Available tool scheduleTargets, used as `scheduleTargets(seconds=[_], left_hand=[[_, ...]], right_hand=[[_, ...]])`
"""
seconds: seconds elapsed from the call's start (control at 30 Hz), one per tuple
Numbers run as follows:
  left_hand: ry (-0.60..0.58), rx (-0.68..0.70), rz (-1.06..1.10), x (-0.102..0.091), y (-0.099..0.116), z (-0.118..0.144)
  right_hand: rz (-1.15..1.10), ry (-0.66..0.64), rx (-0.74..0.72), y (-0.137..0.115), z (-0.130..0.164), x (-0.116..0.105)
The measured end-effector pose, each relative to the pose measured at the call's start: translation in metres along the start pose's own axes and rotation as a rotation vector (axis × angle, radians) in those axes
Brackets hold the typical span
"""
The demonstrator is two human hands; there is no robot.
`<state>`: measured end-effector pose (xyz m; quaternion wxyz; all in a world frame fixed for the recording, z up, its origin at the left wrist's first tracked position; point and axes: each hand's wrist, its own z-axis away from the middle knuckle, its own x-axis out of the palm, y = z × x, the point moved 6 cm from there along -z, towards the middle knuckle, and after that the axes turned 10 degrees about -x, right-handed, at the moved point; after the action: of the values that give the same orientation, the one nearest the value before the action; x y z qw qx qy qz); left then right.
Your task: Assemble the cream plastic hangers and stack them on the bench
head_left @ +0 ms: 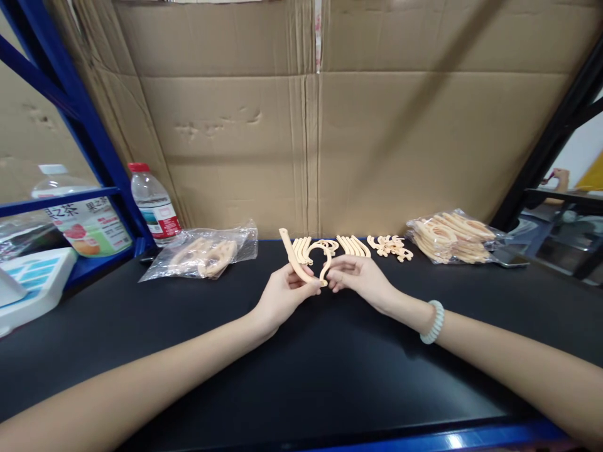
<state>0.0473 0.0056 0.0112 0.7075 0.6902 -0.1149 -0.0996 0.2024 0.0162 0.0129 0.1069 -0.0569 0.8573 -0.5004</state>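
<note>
Left hand (282, 294) pinches the lower end of a pale curved strip (292, 254), held above the black tabletop (301, 370) at centre; an arc-shaped piece (328, 258) meets that end. Right hand (365, 280): fingers curled beside the arc, grip cannot be told. Far side: similar strips (353, 245); bagged pieces (450, 237) at right.

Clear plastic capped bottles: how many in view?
2: red-capped bottle at back left, beside the blue metal upright; white-capped bottle farther left, partly behind the blue metal rail. More may be hidden.
</note>
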Motion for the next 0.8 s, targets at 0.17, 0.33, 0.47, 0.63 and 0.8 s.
scheduleTargets(seconds=[0.17,0.33,0.47,0.63,0.8], left_hand=[[0.056,-0.005,0.041,-0.003,0.002,-0.001],[0.048,-0.005,0.053,-0.003,0.001,-0.002],[0.048,-0.010,0.058,-0.003,0.001,-0.001],[0.036,-0.007,0.067,-0.004,0.001,-0.002],[0.013,0.011,0.090,-0.005,-0.002,-0.004]], right_hand=[[0.927,-0.012,-0.444,-0.013,-0.015,-0.039],[1.235,-0.229,-0.516,0.010,-0.025,-0.043],[1.154,-0.241,-0.515,0.019,-0.030,-0.044],[0.824,-0.018,-0.403,0.009,-0.029,-0.052],[0.234,0.288,-0.241,-0.015,-0.010,-0.048]])
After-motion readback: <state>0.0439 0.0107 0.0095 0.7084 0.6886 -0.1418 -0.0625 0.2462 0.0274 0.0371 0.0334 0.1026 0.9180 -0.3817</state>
